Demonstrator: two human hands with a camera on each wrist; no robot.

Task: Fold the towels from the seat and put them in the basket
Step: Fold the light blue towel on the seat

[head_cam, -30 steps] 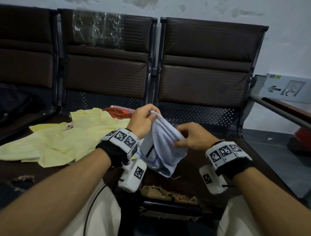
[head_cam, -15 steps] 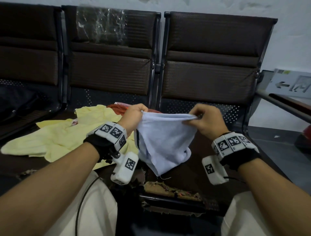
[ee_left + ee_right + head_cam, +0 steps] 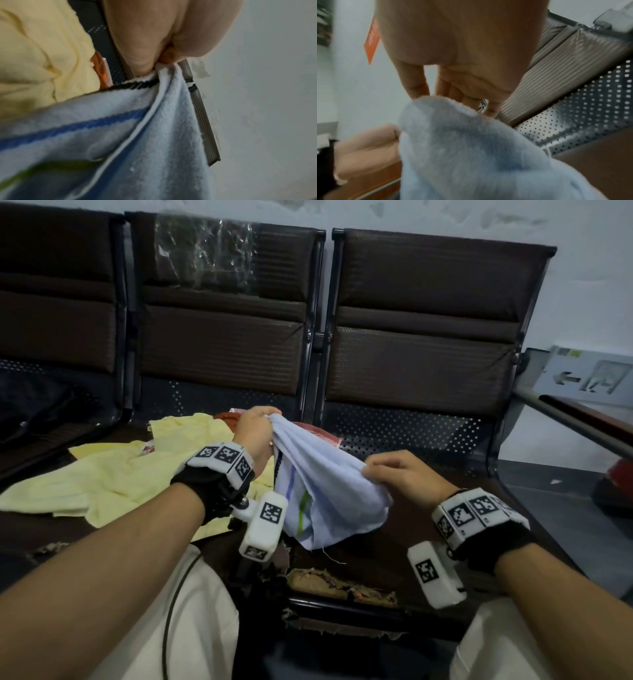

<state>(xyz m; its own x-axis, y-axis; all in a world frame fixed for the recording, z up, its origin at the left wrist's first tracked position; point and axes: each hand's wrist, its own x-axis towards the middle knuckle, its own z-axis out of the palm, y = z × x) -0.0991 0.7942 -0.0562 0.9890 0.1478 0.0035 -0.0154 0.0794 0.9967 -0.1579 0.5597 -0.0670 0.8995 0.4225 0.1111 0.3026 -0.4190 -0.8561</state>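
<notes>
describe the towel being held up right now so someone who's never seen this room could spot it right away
Start at the row of dark brown seats along the wall. In front of them both hands hold up a pale blue towel, above the seat. Unlike the plain yellow cloth spread beside it, it has blue and green stripes and a dark edge.

The towel [image 3: 329, 481] hangs between the left hand [image 3: 255, 433] and the right hand [image 3: 404, 474] above the near seat [image 3: 394, 556] — another towel [image 3: 113, 481] lies left, chair backs [image 3: 421, 316] far behind.
</notes>
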